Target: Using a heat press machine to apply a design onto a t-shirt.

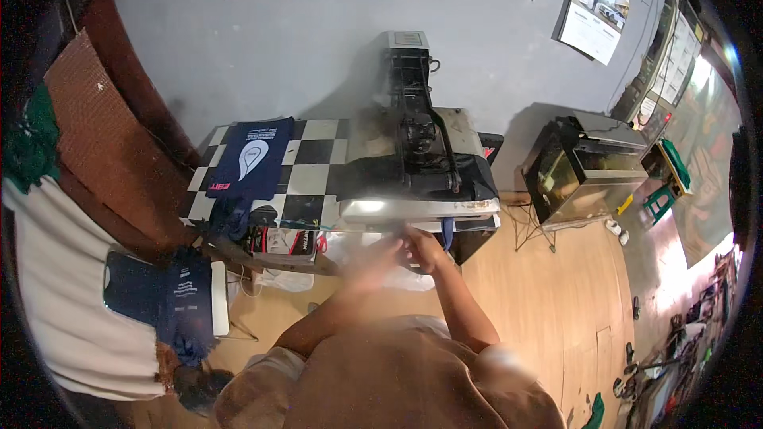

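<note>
A heat press machine [417,131] stands on a black-and-white checkered table [316,152], its pale plate edge towards me. My left hand [381,256] is blurred, just below that edge and close beside my right hand [420,249]. The fingers of my right hand are bent; whether either hand holds something cannot be told. Dark blue fabric hangs from under the plate, right of my hands. A dark blue printed garment [253,158] lies on the left part of the table, partly over its front edge.
More dark printed garments [185,292] lie at the lower left, by a white cloth [77,298]. Packages [283,242] sit on a shelf under the table. A glass-sided cabinet [587,173] stands on thin legs at the right. A calendar [596,12] hangs on the wall.
</note>
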Demonstrator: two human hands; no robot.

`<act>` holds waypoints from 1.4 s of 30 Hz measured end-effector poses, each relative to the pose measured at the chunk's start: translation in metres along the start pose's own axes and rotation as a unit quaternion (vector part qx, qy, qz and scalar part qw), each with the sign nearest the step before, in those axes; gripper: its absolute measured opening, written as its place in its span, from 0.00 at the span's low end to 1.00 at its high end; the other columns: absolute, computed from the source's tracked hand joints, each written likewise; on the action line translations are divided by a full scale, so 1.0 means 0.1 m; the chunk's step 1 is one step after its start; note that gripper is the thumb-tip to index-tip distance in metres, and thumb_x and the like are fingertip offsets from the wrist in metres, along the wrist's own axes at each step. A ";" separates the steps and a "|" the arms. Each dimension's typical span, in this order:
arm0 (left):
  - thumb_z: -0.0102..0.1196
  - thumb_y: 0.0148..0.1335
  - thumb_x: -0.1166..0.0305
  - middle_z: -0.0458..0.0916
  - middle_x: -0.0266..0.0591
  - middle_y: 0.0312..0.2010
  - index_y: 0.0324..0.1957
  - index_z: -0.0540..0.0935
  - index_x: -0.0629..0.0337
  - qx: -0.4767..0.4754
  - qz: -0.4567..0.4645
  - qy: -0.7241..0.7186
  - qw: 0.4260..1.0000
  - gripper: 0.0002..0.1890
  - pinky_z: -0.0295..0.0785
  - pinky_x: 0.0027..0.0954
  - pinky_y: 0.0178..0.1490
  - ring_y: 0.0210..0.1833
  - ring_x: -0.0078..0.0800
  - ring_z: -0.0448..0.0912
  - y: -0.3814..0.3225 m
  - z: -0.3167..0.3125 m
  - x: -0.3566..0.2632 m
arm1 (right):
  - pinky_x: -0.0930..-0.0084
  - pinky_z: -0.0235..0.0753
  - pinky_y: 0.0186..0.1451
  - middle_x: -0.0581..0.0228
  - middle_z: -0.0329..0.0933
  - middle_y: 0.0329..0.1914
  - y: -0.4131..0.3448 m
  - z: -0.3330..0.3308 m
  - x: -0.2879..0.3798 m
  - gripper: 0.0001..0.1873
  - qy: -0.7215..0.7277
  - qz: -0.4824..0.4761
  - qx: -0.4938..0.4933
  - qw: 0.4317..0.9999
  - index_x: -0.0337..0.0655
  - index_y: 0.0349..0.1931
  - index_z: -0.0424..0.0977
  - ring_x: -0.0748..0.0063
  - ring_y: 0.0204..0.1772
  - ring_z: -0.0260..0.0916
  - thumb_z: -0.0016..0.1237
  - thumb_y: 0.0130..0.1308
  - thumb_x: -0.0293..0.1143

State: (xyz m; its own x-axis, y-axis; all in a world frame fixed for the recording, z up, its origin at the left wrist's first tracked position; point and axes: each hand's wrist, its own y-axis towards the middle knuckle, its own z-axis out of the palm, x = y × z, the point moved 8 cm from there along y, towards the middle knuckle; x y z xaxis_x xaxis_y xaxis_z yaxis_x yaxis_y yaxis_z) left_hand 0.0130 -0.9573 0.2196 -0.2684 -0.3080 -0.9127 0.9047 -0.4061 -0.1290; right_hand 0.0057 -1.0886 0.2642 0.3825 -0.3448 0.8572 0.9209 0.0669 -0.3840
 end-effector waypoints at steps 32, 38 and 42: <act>0.55 0.64 0.76 0.80 0.46 0.49 0.54 0.75 0.59 -0.005 0.170 0.449 0.877 0.16 0.72 0.36 0.59 0.55 0.38 0.79 -0.42 0.57 -1.58 | 0.73 0.75 0.54 0.59 0.78 0.50 -0.32 0.41 0.17 0.17 -0.308 -0.173 0.088 0.931 0.32 0.53 0.74 0.68 0.52 0.76 0.51 0.65 0.28; 0.56 0.62 0.69 0.80 0.45 0.54 0.52 0.79 0.57 0.145 0.272 0.553 0.775 0.16 0.63 0.43 0.67 0.62 0.44 0.73 -0.50 1.03 -1.61 | 0.63 0.71 0.58 0.52 0.77 0.50 -0.55 0.58 0.41 0.13 -0.435 -0.355 0.103 0.821 0.35 0.45 0.75 0.55 0.57 0.72 0.51 0.62 0.29; 0.58 0.61 0.63 0.80 0.40 0.54 0.51 0.82 0.54 0.137 0.288 0.632 0.706 0.16 0.52 0.48 0.71 0.65 0.39 0.69 -0.51 0.89 -1.54 | 0.62 0.71 0.59 0.51 0.79 0.51 -0.84 0.79 0.69 0.16 -0.526 -0.294 0.171 0.780 0.41 0.50 0.76 0.51 0.56 0.75 0.52 0.64 0.37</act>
State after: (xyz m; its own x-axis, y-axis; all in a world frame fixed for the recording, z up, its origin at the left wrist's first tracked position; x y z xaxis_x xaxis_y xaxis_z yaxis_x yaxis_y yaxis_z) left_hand -0.0215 -0.9660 0.4016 0.7849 0.4541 -0.4216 0.5987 -0.7313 0.3268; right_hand -0.0395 -1.0442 0.3823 -0.4286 0.5367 0.7268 0.8575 0.4949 0.1403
